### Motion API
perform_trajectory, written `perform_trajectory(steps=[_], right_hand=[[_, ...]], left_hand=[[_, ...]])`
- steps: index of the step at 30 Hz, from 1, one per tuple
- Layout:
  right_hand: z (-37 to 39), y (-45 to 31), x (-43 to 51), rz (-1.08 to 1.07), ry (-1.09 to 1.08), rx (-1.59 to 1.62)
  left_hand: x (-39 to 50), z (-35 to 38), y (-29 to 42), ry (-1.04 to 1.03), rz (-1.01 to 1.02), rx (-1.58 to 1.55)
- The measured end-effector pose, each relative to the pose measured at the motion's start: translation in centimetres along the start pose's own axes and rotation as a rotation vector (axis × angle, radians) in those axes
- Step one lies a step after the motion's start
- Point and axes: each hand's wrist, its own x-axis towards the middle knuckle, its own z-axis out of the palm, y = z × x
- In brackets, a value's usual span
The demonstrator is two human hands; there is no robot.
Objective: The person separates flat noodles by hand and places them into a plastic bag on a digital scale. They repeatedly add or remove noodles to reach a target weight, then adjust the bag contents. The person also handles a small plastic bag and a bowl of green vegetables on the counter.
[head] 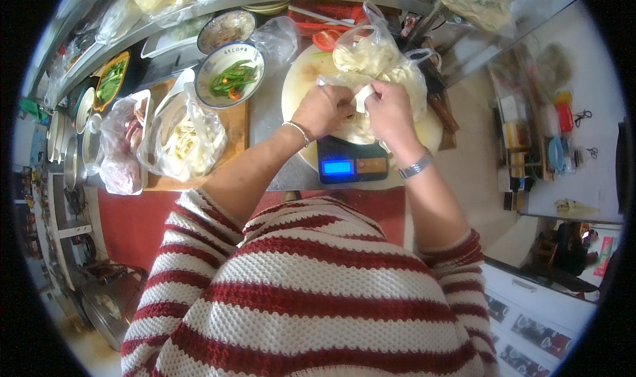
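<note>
My right hand (392, 106) pinches a broad, flat, pale noodle (365, 96) over a kitchen scale. Close beside it, my left hand (325, 110) has its fingers curled at the edge of a clear plastic bag (328, 80), and its fingertips are partly hidden. Pale noodles (355, 131) lie below both hands, at the back of the black digital scale (353, 171), whose display glows blue. More bagged noodles (367, 54) rest just beyond my hands on a round cutting board (303, 74).
Left of the scale, an open bag of noodles (189, 143) sits on a wooden board (241, 129). Nearby are a bowl of green peppers (231, 79), a white spoon (176, 86) and a tray with bagged meat (124, 148). A cut tomato (325, 40) lies at the cutting board's back edge.
</note>
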Motion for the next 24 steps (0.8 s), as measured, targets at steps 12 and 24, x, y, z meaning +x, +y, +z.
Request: perform_trajectory(steps=[12,24], right_hand=[[-2.2,-3.3,1.2,0.011,-0.111,0.036],[-6.6,-9.1,0.5,0.029,-0.004,0.546]], left_hand=[[0.9,-2.5,0.7,-0.138,0.015,-0.089],[1.5,-6.2,4.3,0.078,0.192,-0.032]])
